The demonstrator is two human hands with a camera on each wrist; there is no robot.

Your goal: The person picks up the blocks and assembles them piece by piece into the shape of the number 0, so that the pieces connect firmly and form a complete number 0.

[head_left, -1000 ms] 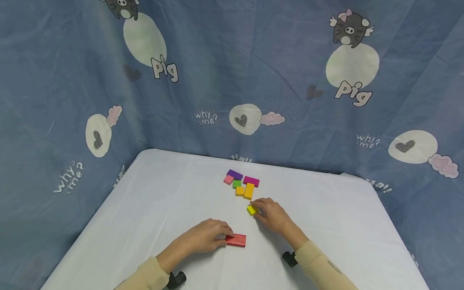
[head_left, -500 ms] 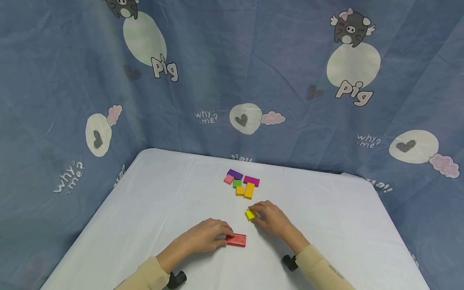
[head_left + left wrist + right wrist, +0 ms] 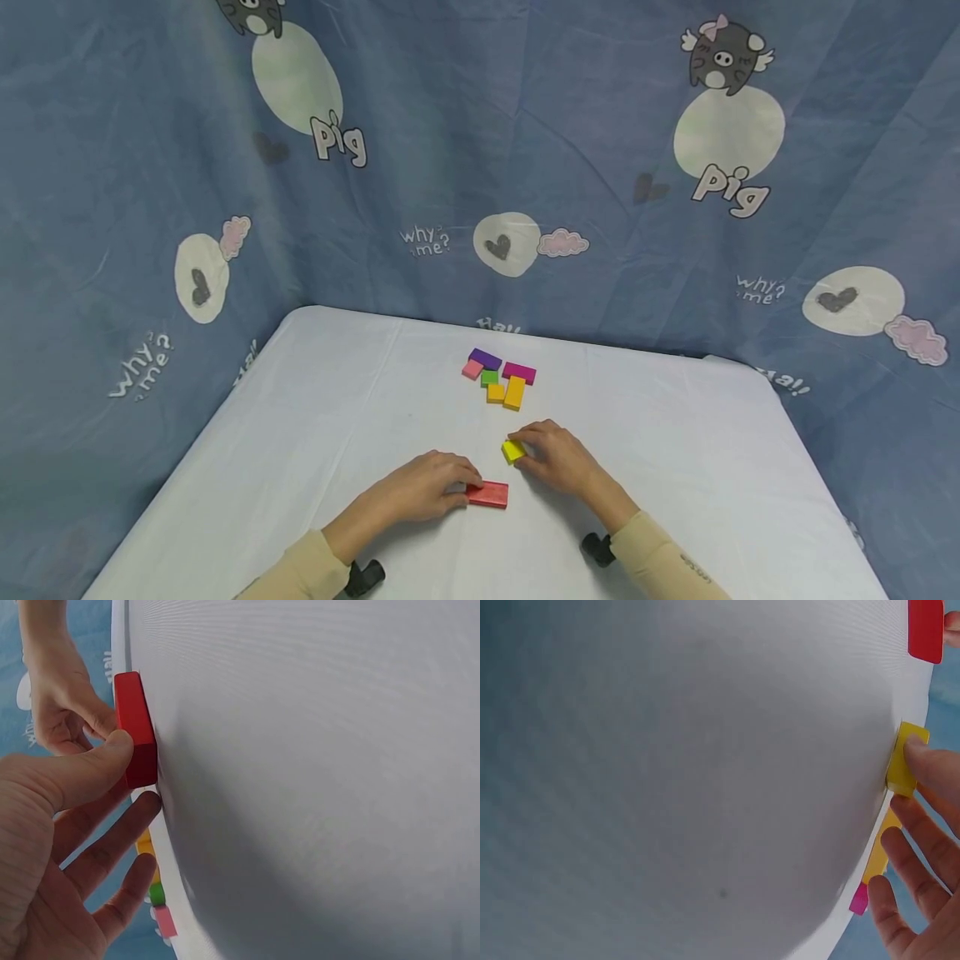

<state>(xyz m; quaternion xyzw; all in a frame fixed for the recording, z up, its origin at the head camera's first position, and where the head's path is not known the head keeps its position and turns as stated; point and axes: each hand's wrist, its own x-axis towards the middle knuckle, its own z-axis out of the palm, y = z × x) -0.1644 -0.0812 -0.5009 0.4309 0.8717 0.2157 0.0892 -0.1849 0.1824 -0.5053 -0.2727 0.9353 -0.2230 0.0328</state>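
A flat red block (image 3: 491,494) lies on the white table near its front middle. My left hand (image 3: 429,487) pinches its left end between thumb and fingers, and the left wrist view shows the thumb on the red block (image 3: 135,724). Just beyond and to the right, my right hand (image 3: 558,458) pinches a small yellow block (image 3: 513,452) between thumb and fingers. In the right wrist view the yellow block (image 3: 906,761) sits at the table surface under the thumb. A short gap separates the two blocks.
Farther back lies a loose cluster: a purple block (image 3: 486,359), a pink block (image 3: 472,369), a green block (image 3: 489,378), a magenta block (image 3: 520,372) and two orange-yellow blocks, one long (image 3: 513,393), one short (image 3: 495,393). Behind the white table (image 3: 360,400) hangs a blue printed cloth (image 3: 600,275).
My right hand has drawn the yellow block toward the front and slightly left, closer to the red block. My left hand and the red block have stayed in place.
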